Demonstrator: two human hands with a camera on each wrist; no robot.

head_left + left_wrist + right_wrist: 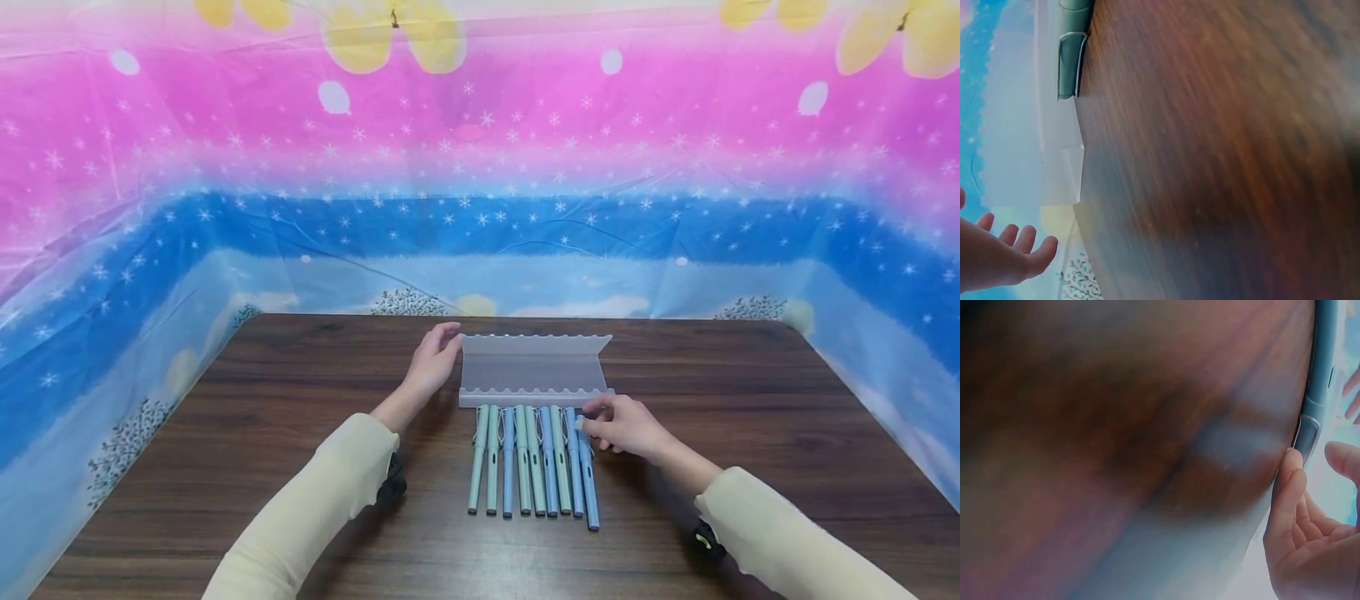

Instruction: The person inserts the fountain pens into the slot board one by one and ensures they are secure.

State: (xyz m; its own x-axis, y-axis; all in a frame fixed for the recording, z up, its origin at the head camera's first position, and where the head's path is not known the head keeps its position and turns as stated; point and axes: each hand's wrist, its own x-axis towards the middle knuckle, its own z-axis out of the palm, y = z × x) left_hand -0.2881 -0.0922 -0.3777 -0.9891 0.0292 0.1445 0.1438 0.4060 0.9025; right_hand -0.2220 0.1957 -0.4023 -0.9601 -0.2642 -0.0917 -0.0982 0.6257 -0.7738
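Observation:
A frosted plastic holder (532, 372) with scalloped edges lies on the table. In front of it several capped green and blue pens (536, 467) lie side by side, clip ends toward the holder. The rightmost blue pen (590, 492) reaches a little nearer to me than the others. My right hand (626, 427) is at its cap; in the right wrist view a fingertip touches the cap by the clip (1310, 434), the thumb standing apart. Beside the holder's left edge is my left hand (433, 360), fingers loosely bent, holding nothing.
The dark wooden table (300, 500) has rounded far corners. A pink and blue patterned cloth (525, 225) hangs behind it and along both sides. A dark wrist device (392, 479) shows under the left sleeve, another (708, 537) under the right.

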